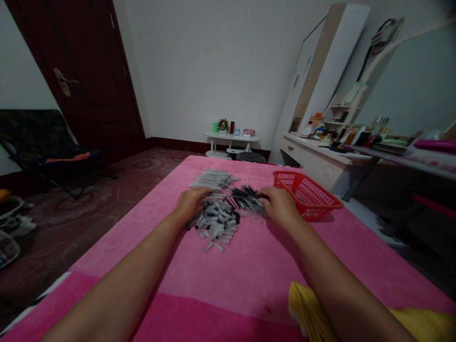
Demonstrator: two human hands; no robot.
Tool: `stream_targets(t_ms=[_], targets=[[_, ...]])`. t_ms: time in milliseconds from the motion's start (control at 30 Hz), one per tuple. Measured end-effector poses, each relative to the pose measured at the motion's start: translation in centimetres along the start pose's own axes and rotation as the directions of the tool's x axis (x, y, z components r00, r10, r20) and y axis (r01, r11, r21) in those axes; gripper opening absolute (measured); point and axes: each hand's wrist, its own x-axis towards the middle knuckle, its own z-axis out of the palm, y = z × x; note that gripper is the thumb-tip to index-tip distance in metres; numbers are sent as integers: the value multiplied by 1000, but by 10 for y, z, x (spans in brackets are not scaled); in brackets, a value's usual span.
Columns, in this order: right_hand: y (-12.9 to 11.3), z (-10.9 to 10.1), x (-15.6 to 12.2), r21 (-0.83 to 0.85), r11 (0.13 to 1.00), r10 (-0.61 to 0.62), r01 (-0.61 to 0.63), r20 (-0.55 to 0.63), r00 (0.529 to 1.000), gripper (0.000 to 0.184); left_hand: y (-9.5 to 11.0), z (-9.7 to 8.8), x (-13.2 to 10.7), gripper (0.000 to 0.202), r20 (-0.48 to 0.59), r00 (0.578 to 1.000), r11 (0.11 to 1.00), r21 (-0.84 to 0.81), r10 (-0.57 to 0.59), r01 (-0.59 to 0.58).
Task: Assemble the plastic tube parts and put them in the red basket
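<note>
My left hand (pixel 192 203) is closed at the left side of the piles, fingertips between the clear pen barrels (pixel 213 177) and the loose pen caps (pixel 218 225). What its fingers pinch, if anything, is too small to make out. My right hand (pixel 280 203) is closed at the right end of a heap of thin dark pen refills (pixel 246 198). A slim pale line, which looks like a refill, runs left from its fingertips over the heap. The barrels lie side by side at the back; the caps, mostly clear with some black, are scattered in front.
A red plastic basket (pixel 313 202) stands just right of my right hand. Pink cloth (pixel 228 285) covers the table. Yellow fabric (pixel 311 308) lies by my right forearm. Further off are a low white table (pixel 231 137), a dresser (pixel 317 156) and a folding chair (pixel 39 142).
</note>
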Motion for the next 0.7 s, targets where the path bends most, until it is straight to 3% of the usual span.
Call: stream_targets(t_ms=[167, 367, 500, 600, 700], targets=[[-6, -2, -1, -19, 1000, -23, 22, -26, 999, 22, 7, -1, 2, 47, 15, 998, 997, 52, 64, -64], [-21, 9, -5, 103, 993, -62, 63, -8, 998, 20, 21, 1, 3, 43, 11, 995, 996, 5, 94, -94], [-26, 20, -5, 220, 970, -93, 104, -59, 994, 19, 25, 3, 2, 42, -2, 994, 992, -68, 107, -107], [-27, 26, -6, 350, 933, -26, 88, -176, 984, 21, 21, 4, 3, 37, -67, 997, 984, -171, 28, -39], [-24, 34, -7, 383, 920, 17, 79, -240, 971, 21, 17, 5, 5, 27, -180, 976, 937, -345, -125, 57]])
